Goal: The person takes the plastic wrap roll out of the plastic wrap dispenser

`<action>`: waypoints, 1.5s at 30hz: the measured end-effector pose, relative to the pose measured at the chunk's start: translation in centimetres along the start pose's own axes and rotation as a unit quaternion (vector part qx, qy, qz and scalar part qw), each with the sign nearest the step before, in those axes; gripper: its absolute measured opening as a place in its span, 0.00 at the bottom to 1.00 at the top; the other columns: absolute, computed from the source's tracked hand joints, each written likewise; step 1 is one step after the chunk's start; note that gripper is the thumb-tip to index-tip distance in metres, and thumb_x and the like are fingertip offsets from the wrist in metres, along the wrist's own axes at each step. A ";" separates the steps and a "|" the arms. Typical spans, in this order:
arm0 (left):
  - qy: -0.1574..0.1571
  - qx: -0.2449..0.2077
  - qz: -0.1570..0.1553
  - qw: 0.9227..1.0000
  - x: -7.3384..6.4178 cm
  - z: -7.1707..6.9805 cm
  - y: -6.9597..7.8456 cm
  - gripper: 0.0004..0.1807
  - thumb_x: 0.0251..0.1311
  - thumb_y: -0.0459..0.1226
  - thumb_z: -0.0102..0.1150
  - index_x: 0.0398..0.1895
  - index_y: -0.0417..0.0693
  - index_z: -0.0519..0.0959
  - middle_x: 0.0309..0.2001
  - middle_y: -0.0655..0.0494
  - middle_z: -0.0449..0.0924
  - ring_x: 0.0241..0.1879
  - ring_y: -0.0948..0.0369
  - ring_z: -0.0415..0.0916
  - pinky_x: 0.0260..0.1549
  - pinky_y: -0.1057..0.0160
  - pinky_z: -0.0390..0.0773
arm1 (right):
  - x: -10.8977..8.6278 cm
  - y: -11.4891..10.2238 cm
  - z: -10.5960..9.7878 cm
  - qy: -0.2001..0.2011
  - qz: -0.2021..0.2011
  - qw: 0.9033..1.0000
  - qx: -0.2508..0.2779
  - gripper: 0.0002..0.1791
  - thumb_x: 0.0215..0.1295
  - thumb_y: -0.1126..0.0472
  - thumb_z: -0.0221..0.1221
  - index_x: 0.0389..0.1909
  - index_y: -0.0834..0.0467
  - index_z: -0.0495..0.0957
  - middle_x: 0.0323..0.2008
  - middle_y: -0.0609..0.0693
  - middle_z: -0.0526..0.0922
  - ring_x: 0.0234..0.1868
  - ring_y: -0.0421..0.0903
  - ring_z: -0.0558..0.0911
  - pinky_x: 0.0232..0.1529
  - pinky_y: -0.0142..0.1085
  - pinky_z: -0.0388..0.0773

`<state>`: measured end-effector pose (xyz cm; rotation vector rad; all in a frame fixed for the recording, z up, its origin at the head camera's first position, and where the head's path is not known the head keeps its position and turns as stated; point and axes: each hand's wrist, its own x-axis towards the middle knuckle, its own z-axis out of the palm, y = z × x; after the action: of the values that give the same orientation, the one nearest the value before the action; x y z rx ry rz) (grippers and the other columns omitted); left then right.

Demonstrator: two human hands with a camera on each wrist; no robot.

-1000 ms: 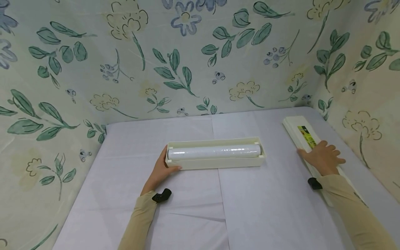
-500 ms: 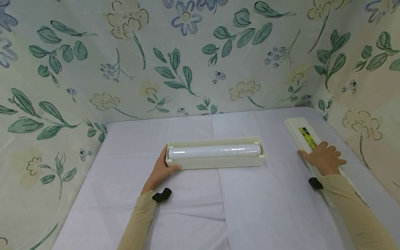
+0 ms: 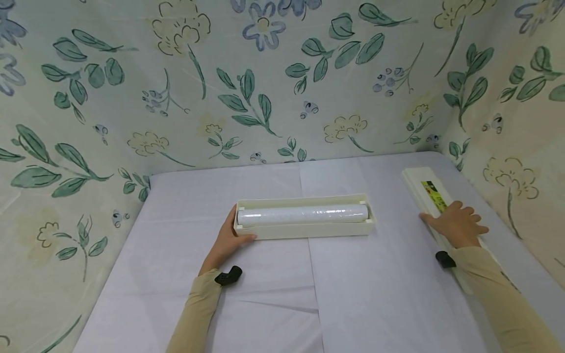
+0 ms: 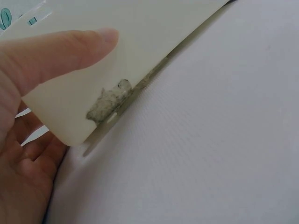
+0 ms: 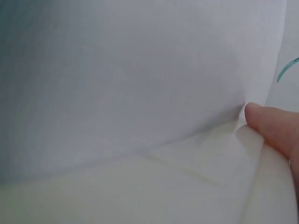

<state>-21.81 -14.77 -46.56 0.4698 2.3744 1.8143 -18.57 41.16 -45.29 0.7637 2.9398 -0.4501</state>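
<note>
A long cream plastic cling film dispenser [image 3: 304, 230] lies open-topped across the middle of the table, with a shiny wrapped roll of film [image 3: 304, 214] inside. My left hand [image 3: 227, 240] grips its left end, the thumb along the front wall and the other fingers round the end. In the left wrist view, a torn, dirty sticker remnant [image 4: 110, 102] shows on that front wall. My right hand [image 3: 456, 224] spans the long white lid [image 3: 415, 179] at the right, thumb at its left edge and fingers over the right one. The lid bears a yellow-green label [image 3: 434, 196].
A white cloth [image 3: 265, 309] with creases covers the table [image 3: 190, 191]. Floral curtains [image 3: 260, 88] stand close behind it and on both sides. The lid lies slanted near the table's right edge.
The lid has slid very slightly toward me under my right hand. My left hand and the dispenser stay in place.
</note>
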 end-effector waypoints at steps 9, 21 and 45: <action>-0.003 -0.004 0.000 1.000 -0.1 -0.1 -0.3 0.56 0.45 0.29 0.70 0.74 0.52 0.45 0.64 0.45 0.63 0.57 0.59 0.63 0.55 0.65 0.67 | 0.0 -0.3 -0.2 -0.015 -0.002 1.000 -0.011 0.59 0.55 0.31 0.52 0.59 0.81 0.42 0.37 0.82 0.58 0.42 0.80 0.61 0.36 0.71 0.58; -0.003 0.001 0.006 1.000 0.1 -0.1 -0.3 0.56 0.44 0.29 0.70 0.74 0.49 0.45 0.64 0.43 0.63 0.58 0.57 0.63 0.54 0.68 0.66 | -0.7 -0.6 -0.6 -0.024 -0.006 1.000 -0.006 0.65 0.54 0.28 0.49 0.66 0.77 0.32 0.44 0.88 0.55 0.46 0.84 0.57 0.39 0.76 0.54; 0.002 0.006 -0.005 1.000 0.1 -0.2 -0.2 0.57 0.44 0.30 0.71 0.75 0.51 0.44 0.65 0.44 0.63 0.60 0.53 0.63 0.60 0.53 0.64 | -0.5 -0.2 -1.0 -0.015 -0.050 0.999 0.003 0.64 0.59 0.27 0.39 0.65 0.80 0.28 0.52 0.94 0.45 0.55 0.88 0.47 0.43 0.79 0.49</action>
<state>-21.97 -14.96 -46.74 0.4538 2.3876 1.7997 -18.24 41.08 -44.26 0.6062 2.9606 -0.4746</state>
